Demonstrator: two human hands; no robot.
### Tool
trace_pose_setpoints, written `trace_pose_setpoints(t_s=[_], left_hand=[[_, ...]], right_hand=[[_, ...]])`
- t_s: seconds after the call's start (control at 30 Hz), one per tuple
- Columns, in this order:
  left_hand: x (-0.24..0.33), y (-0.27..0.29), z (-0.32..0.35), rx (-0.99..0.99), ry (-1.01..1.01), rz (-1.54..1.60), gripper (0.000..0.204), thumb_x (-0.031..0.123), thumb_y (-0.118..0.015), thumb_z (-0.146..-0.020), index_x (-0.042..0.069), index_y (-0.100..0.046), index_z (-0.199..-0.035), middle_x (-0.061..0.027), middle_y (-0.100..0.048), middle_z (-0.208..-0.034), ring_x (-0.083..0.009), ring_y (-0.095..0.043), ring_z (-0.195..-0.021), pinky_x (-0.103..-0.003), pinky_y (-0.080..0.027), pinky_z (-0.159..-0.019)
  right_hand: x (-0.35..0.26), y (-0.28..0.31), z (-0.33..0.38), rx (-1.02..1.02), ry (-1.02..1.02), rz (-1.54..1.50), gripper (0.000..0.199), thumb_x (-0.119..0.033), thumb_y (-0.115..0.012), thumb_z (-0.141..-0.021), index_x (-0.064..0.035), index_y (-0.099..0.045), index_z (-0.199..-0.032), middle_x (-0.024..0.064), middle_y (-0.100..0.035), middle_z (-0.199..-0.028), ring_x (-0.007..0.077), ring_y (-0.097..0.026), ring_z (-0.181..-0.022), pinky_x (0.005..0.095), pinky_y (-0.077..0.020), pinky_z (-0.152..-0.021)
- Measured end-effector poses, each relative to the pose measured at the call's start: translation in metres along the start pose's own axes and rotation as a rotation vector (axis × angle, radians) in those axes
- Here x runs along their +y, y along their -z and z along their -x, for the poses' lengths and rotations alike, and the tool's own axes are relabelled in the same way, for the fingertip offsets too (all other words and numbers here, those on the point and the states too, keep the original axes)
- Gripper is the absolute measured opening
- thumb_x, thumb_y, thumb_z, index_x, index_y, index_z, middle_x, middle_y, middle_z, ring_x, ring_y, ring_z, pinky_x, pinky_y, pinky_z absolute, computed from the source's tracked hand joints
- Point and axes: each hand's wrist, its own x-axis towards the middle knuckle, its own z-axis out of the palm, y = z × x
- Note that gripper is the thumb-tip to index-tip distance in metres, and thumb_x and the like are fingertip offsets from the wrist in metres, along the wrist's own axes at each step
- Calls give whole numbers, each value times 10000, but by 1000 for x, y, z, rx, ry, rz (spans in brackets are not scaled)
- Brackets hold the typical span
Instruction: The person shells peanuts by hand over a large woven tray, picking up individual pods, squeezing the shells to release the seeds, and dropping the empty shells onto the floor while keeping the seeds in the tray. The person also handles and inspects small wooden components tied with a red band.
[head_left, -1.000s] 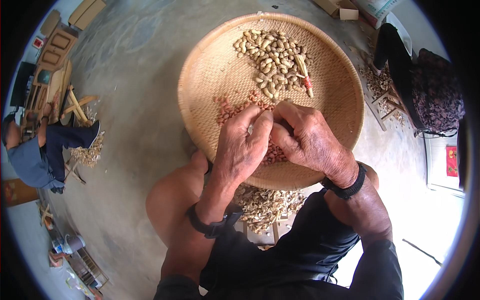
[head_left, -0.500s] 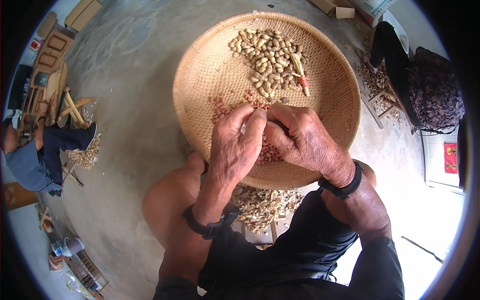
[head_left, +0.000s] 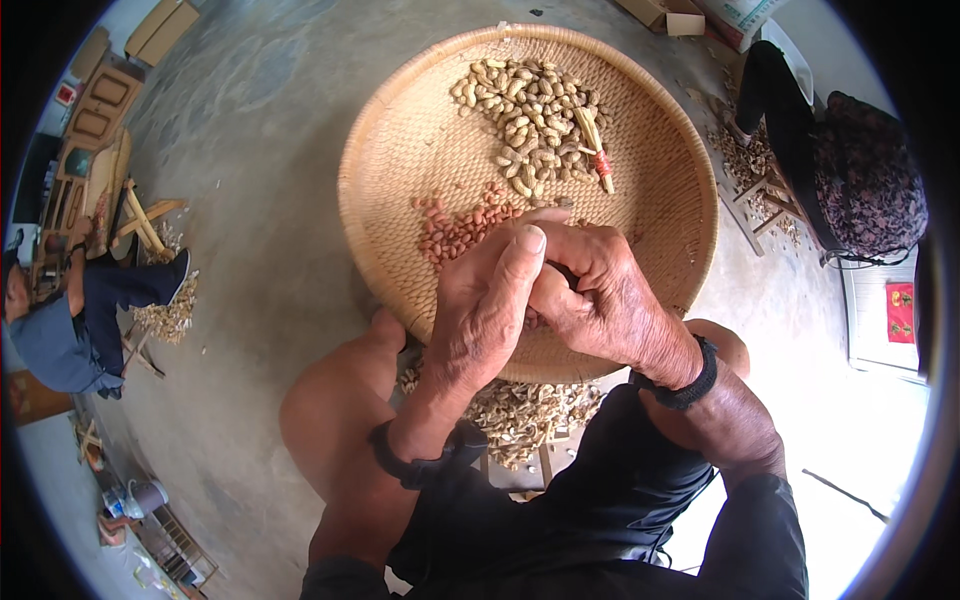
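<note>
A round woven basket (head_left: 352, 215) rests over my lap. Toward its far side lies a heap of unshelled peanuts (head_left: 530, 115). Shelled reddish kernels (head_left: 455, 232) are spread in the nearer left part, with some hidden beneath my hands. My left hand (head_left: 478, 305) and my right hand (head_left: 600, 290) meet above the kernels, both closed with fingers curled inward. Their fingertips touch or nearly touch, and whatever they pinch is hidden. Beside the peanuts on the right leans a small bundle of split sticks (head_left: 596, 150) bound with red.
Broken peanut shells (head_left: 530, 412) are piled under the basket between my legs. On the left a person (head_left: 70, 330) sits near more shells (head_left: 170, 315). Another person (head_left: 860, 170) sits at the right by a wooden stool (head_left: 770, 205). Cardboard boxes (head_left: 163, 30) stand at the back.
My left hand has turned and its thumb has come over toward the right hand, closing the gap between thumb and fingers. More kernels show at the left. The view has shifted slightly.
</note>
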Motion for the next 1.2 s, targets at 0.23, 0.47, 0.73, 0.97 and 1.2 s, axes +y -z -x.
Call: trace_pose_setpoints(t_s=[0.23, 0.47, 0.73, 0.97, 1.2], left_hand=[[-8, -8, 7, 107, -121, 134, 339, 178, -515, -1076, -115, -684, -1106, -125, -719, -1017, -126, -649, -897, -288, -535, -814], [0, -15, 6, 236, -131, 76, 356, 204, -515, -1088, -81, -708, -993, -50, -689, -867, -73, -593, -794, -257, -493, -721], [11, -6, 0, 207, -47, -53, 350, 352, -558, -1075, 9, -629, -1066, 37, -525, -810, -26, -438, -708, -215, -371, -618], [14, 0, -1, 183, -72, -194, 280, 261, -547, -1092, 35, -585, -930, -1, -574, -748, -70, -541, -734, -241, -456, -695], [17, 5, -1, 122, -54, -35, 328, 242, -515, -1106, 32, -584, -864, -1, -580, -741, -62, -536, -727, -232, -440, -668]], right_hand=[[-18, -5, -2, -26, 75, -13, 270, 61, -507, -803, 9, -715, -967, 125, -655, -754, 196, -637, -658, 323, -529, -639], [-4, -10, -2, -6, 73, -46, 140, 74, -525, -763, -1, -625, -825, 80, -561, -697, 173, -547, -602, 332, -461, -560], [10, -1, -12, 0, 22, -162, 276, -139, -533, -1070, 31, -664, -896, 95, -684, -759, 176, -688, -717, 331, -533, -633], [7, 11, -8, -84, -72, -150, 302, -188, -575, -1070, 26, -678, -883, 78, -683, -744, 143, -651, -697, 308, -505, -618], [-6, 15, -10, -158, -242, -322, 339, -234, -577, -1077, 11, -676, -865, 49, -681, -752, 114, -625, -713, 290, -488, -631]])
